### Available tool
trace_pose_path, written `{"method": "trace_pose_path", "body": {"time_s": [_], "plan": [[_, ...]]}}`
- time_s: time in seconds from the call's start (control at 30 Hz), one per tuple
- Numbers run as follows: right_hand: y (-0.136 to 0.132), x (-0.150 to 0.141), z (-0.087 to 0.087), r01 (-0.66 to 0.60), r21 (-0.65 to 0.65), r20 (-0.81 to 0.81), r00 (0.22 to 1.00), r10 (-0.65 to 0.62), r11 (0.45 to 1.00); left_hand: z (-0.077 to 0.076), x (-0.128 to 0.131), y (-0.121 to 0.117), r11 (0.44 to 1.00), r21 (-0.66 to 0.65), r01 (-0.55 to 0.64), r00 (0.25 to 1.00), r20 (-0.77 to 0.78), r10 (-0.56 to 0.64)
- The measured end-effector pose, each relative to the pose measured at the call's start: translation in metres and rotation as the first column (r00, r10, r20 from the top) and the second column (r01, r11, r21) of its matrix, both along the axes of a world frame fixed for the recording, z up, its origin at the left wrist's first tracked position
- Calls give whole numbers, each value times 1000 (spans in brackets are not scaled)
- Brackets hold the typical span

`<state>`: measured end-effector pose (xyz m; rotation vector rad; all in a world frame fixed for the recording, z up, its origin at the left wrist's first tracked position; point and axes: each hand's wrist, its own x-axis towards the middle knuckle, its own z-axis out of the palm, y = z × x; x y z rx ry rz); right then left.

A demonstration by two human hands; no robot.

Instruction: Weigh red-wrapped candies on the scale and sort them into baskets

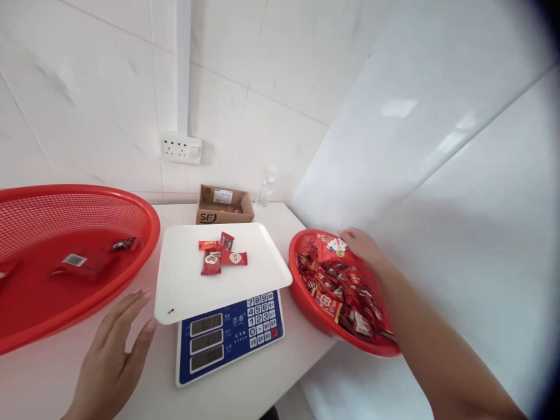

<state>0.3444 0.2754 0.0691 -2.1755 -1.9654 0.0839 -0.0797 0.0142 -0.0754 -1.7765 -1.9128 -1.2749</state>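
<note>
Red packet, right side: red packet (333, 248) with white-and-colour print, at the fingers of the right hand (364, 249); hand meets its right end, packet lies leftward of them.
Right fingers: close together along the packet's top right edge, some hidden; true pinch or mere touch, cannot tell.
Packet axis: long side runs roughly left-right, away from the hand; face tipped toward the camera, up at the far side of the pile.
Nearer hand: right, clearly; left is well apart, beyond the scale.
Right arm: comes in from bottom right, over the basket's right side, wrist high, hand pointing left.
Pile under packet: loose wrapped sweets (336, 291), mostly red, filling much of the right basket (330, 331).
Tray: white tray (188, 280), left of packet and right basket, on top of the blue-fronted scale (238, 332); digits too dim to read.
On tray: four small wrapped pieces (212, 262), bunched together near the middle.
Left hand: left hand (111, 350), nothing in it, fingers spread and thumb apart, just beside the tray's near left corner; contact unclear.
Left basket: bigger red one (153, 233), few packets inside.
Behind tray: cardboard box (227, 217), clear bottle (265, 189) right of it.
</note>
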Motion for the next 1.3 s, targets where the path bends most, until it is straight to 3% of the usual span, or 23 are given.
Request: {"method": "trace_pose_path", "body": {"time_s": [0.1, 0.17, 0.27, 0.33, 0.43, 0.63, 0.73, 0.87, 1.0, 1.3], "plan": [[-2, 2, -9, -8, 5, 95, 995, 8, 1000, -4, 0, 1, 999, 43, 14, 1000, 2, -14], [-5, -8, -24, -143, -70, 106, 983, 150, 987, -6, -1, 1, 998, 57, 16, 1000, -12, -15], [-11, -31, -54, -340, -243, 76, 927, 368, 909, -8, -1, 1, 998, 66, 11, 1000, -23, -10], [-12, -44, -70, -368, -323, 84, 907, 413, 872, -8, -2, 1, 999, 45, 8, 1000, -10, -8], [-9, -53, -80, -333, -355, 125, 909, 397, 874, -6, -3, 1, 1000, -23, -4, 1000, 26, 5], [7, -45, -62, -311, -293, 139, 922, 363, 904, -5, -3, 0, 998, -52, -26, 998, 64, 29], [9, -46, -57, -348, -290, 116, 912, 393, 892, -6, -2, 0, 998, -66, -13, 997, 78, 18], [1, -55, -71, -395, -342, 87, 890, 447, 853, -7, -2, 2, 999, -51, -9, 997, 73, 13], [0, -61, -81, -363, -283, 80, 913, 399, 887, -7, -4, 2, 998, -52, -26, 998, 55, 29], [4, -40, -37, -311, -85, -169, 941, 294, 947, -6, -2, 1, 999, -37, -8, 999, 48, 9]]}}
